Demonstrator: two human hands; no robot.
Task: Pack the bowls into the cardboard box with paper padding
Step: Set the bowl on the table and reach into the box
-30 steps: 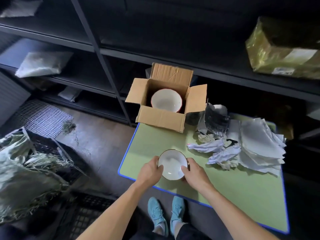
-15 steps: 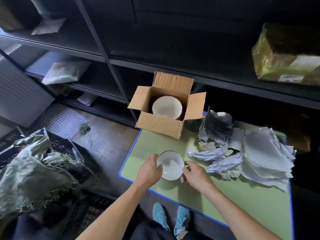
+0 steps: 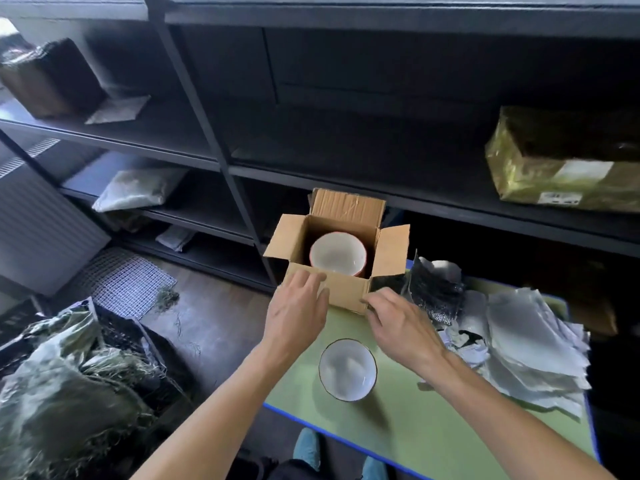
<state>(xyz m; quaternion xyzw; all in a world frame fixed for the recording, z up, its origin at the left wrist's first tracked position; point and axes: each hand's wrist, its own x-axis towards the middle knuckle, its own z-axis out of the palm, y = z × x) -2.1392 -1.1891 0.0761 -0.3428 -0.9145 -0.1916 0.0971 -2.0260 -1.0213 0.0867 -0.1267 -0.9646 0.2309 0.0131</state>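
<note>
Cardboard box (image 3: pixel 341 295), far-left corner of table (image 3: pixel 426 431): our left hand (image 3: pixel 298 311) and right hand (image 3: pixel 401 323), fingers uncurled, touch its front, likely steadying it.

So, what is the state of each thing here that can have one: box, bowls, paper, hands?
cardboard box, upright, flaps open.
red-rimmed bowl, upright inside the box.
dark-rimmed bowl, upright on the table, unheld.
paper sheets, loose pile, some crumpled.
left hand, open, fingers on the box front.
right hand, fingertips at box corner, grip unclear.
</note>
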